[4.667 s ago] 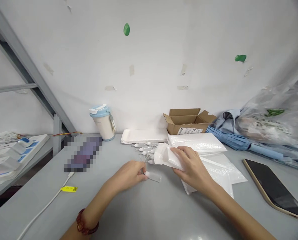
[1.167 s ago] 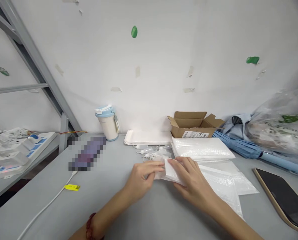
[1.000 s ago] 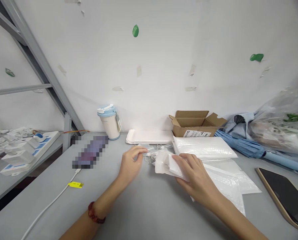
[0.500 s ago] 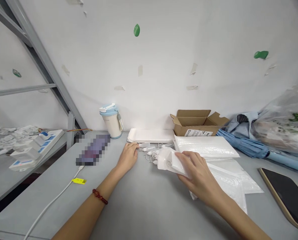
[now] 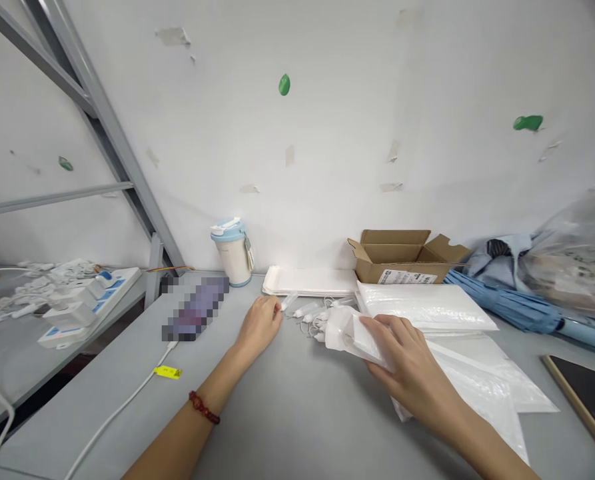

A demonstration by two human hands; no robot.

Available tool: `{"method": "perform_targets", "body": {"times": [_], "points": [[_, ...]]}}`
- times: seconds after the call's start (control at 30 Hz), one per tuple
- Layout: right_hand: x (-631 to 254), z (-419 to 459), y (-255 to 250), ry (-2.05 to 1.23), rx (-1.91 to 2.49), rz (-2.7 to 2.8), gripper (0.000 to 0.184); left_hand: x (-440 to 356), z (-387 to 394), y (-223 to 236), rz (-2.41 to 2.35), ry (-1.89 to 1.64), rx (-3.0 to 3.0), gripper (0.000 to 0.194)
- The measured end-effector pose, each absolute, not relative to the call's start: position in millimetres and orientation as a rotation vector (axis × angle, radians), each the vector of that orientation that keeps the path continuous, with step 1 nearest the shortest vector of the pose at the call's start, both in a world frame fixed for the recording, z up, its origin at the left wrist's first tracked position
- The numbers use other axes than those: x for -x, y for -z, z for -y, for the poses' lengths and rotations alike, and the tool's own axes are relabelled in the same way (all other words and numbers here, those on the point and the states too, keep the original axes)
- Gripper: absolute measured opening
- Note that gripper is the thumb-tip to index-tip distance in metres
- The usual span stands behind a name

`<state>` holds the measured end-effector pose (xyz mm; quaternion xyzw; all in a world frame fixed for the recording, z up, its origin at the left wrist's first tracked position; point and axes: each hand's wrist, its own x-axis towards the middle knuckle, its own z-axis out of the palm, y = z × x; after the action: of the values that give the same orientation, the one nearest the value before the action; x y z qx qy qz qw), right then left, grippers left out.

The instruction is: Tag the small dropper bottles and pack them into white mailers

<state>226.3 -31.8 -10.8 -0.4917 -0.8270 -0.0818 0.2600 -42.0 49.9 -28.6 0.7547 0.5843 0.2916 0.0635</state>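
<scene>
My left hand [image 5: 260, 325] is closed, its fingertips pinching a small clear tube with a white end [image 5: 289, 302] just in front of the flat white packet at the back. Beside it lies a loose pile of similar tubes [image 5: 313, 316] with thin white loops. My right hand [image 5: 402, 353] is wrapped round a white padded envelope [image 5: 354, 335], its mouth gaping toward the left near that pile. What lies deep inside the envelope is hidden. Under and behind my right hand are more white bubble envelopes [image 5: 422, 308], some stacked and some spread on the table.
An opened cardboard box [image 5: 402, 260] and a flat white packet [image 5: 310, 281] stand by the wall. A cup with a blue lid [image 5: 233, 253] and a blurred-out phone [image 5: 197, 309] are left. A blue umbrella [image 5: 507, 303] and a phone [image 5: 587, 393] lie right. A power strip [image 5: 92, 307] sits far left.
My left hand has gone from the envelope's mouth back to the pile's left side and now pinches a tube there. My right hand keeps holding the envelope. The view has shifted slightly left.
</scene>
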Motion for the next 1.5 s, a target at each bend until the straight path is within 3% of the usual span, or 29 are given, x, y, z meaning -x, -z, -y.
{"method": "perform_targets", "body": {"times": [0.13, 0.27, 1.2, 1.5], "points": [[-227, 31, 13, 0.221, 1.326, 2.224, 0.045, 37, -40, 13, -1.732, -1.009, -2.148, 0.009], [-227, 29, 13, 0.175, 1.364, 2.239, 0.046, 32, -29, -5, -1.345, -1.226, -1.737, 0.011], [-207, 48, 5, 0.055, 1.13, 2.358, 0.059, -10, 12, -8, -0.776, -0.733, -1.37, 0.01], [-212, 45, 5, 0.172, 1.138, 2.33, 0.052, 7, 1, -15, -1.023, -0.917, -1.501, 0.022]]}}
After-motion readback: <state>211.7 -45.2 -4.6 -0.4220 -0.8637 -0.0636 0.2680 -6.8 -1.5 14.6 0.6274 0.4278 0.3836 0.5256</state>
